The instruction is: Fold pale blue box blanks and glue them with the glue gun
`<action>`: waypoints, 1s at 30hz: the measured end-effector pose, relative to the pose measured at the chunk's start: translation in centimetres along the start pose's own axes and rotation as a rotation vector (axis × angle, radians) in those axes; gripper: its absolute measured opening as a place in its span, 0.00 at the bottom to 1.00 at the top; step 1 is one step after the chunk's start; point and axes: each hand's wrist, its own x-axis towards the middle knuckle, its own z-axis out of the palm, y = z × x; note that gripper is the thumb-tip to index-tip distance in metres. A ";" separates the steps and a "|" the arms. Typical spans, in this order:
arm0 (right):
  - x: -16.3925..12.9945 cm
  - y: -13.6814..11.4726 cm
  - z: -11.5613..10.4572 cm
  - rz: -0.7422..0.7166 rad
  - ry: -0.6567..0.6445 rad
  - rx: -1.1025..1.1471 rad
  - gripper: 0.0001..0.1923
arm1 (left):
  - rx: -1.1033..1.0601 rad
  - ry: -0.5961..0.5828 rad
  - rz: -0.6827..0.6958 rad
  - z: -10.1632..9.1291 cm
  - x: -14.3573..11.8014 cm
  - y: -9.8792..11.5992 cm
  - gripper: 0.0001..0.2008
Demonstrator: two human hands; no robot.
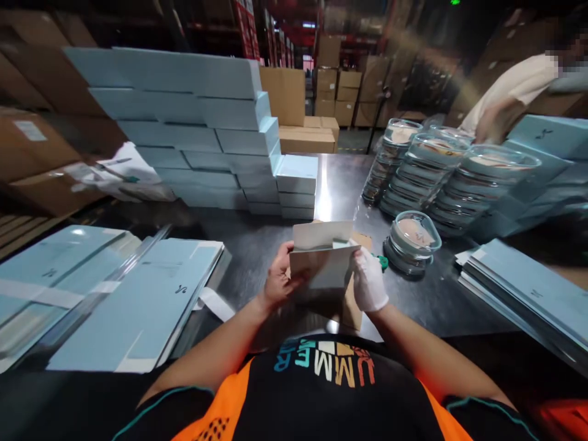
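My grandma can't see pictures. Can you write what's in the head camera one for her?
A bare left hand and a white-gloved right hand hold a pale folded card over a dark table. Light blue boxes are piled at the back left; clear containers stand stacked on the right, near another person's arm.

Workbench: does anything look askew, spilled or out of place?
A white strip juts askew past the edge of the flat blue cartons on the left, breaking their outline; flap or scrap, I can't tell. No spill shows.
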 end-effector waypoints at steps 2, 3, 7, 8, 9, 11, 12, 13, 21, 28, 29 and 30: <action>0.9 -0.2 0.8 0.041 0.037 0.004 0.20 | -0.015 0.052 0.012 0.4 -0.2 0.5 0.20; 1.2 -0.2 1.1 0.054 0.063 0.018 0.18 | -0.031 0.097 0.010 0.6 -0.5 0.5 0.25; 1.1 -0.8 1.1 0.062 0.126 0.081 0.35 | -0.164 0.128 -0.040 1.0 -1.9 -0.4 0.41; 0.9 -1.1 0.9 0.070 0.117 0.098 0.40 | -0.190 0.096 -0.037 0.9 -2.1 -0.6 0.44; 0.7 -1.5 0.7 0.081 0.092 0.110 0.43 | -0.192 0.065 -0.006 0.7 -2.1 -0.8 0.46; 0.6 -2.2 0.4 0.101 0.017 0.124 0.46 | -0.132 0.006 0.102 0.4 -2.0 -1.0 0.46; 0.6 -2.5 0.2 0.105 -0.019 0.118 0.46 | -0.084 -0.028 0.151 0.2 -1.8 -0.9 0.41; 0.7 -2.7 0.0 0.102 -0.046 0.105 0.45 | -0.034 -0.056 0.174 0.1 -1.7 -0.8 0.34; 1.9 -0.1 -7.2 0.272 -0.172 -0.778 0.16 | -0.071 -0.005 -0.095 -0.3 -1.1 -0.6 0.33; -0.4 3.2 -9.6 0.344 -0.069 -0.759 0.13 | -0.039 0.084 -0.177 0.1 0.2 -0.9 0.36; -0.7 3.4 -9.7 0.347 -0.044 -0.739 0.15 | -0.029 0.094 -0.177 0.1 0.4 -0.7 0.36; -1.1 3.5 -9.7 0.351 -0.016 -0.727 0.18 | -0.022 0.097 -0.172 0.0 0.5 -0.5 0.36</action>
